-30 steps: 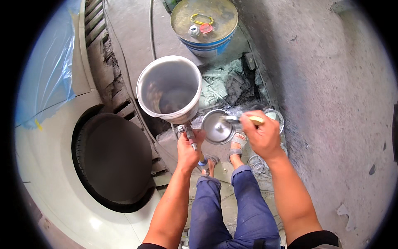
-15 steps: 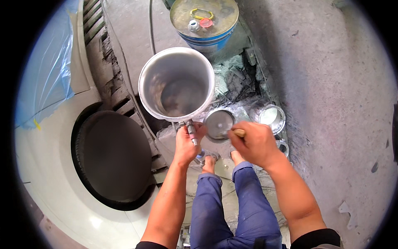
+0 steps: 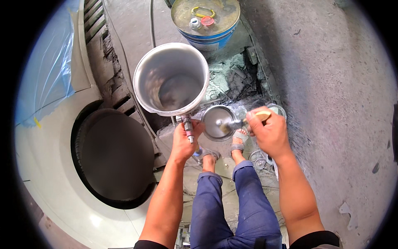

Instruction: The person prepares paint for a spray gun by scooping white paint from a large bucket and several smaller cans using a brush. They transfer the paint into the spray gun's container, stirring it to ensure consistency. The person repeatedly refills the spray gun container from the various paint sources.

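My left hand (image 3: pixel 183 143) grips a spray gun (image 3: pixel 189 128) with a large, pale round cup (image 3: pixel 146 79) on top. The cup's mouth faces up toward me, and its inside looks grey and nearly bare. In my right hand (image 3: pixel 271 135) is a paintbrush (image 3: pixel 236 123) with a yellowish handle and metal ferrule. Its blurred bristles point left, over the right side of an open round tin (image 3: pixel 205 124). From this angle I cannot tell whether they touch it. The tin stands below the cup, just beyond my feet, and looks grey inside.
A blue drum (image 3: pixel 182 18) stands at the far side, with a yellow handle and red and white caps on top. Crumpled pale sheeting (image 3: pixel 222 79) and rubble lie before it. At left are a car body (image 3: pixel 54 166) with blue film and a dark wheel (image 3: pixel 118 153). A hose runs behind.
My right hand has moved right and slightly up, bringing the brush's ferrule and bristles into sight. The left hand and the cup have shifted slightly left and away.
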{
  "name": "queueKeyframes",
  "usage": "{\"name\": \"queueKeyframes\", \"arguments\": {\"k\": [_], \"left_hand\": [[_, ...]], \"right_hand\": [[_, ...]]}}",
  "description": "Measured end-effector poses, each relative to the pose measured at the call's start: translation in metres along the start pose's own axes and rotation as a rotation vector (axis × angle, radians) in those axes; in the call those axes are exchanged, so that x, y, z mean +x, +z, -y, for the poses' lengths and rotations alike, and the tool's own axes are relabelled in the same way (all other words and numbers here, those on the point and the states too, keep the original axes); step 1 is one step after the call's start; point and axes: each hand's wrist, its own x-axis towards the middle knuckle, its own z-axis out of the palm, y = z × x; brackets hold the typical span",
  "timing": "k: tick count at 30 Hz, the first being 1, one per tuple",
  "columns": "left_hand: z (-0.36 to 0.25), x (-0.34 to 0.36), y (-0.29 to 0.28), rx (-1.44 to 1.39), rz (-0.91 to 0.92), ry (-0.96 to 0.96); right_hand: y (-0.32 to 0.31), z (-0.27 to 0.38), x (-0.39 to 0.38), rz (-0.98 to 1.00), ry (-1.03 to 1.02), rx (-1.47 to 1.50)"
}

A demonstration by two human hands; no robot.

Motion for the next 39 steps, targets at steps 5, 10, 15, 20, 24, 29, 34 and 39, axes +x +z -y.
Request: {"name": "queueKeyframes", "arguments": {"k": [5,10,15,20,24,29,34,39], "left_hand": [[0.004,0.006,-0.001,-0.010,0.054,0.026],[0.003,0.004,0.001,0.010,0.014,0.033],[-0.001,0.007,-0.001,0.013,0.060,-0.032],[-0.003,0.006,-0.014,-0.135,0.070,-0.082],[0.001,0.000,-0.010,-0.158,0.014,-0.004],[0.005,-0.003,-0.004,-0.002,-0.087,0.148],[0.002,-0.009,0.001,0.012,-0.146,0.113],[-0.010,-0.011,0.006,0.040,-0.230,0.038]], "right_hand": [[0.019,0.008,-0.001,0.151,-0.240,-0.265],[-0.004,0.010,0.011,0.076,-0.338,-0.362],[0.010,0.009,0.017,0.155,-0.675,-0.332],[-0.003,0.004,0.004,0.457,-0.655,-0.121],[0.012,0.011,0.007,0.195,-0.305,0.008],[0.020,0.008,-0.004,0.179,0.207,0.201],[0.012,0.011,0.012,0.086,-0.194,-0.331],[0.035,0.002,0.011,0.110,-0.634,-0.272]]}}
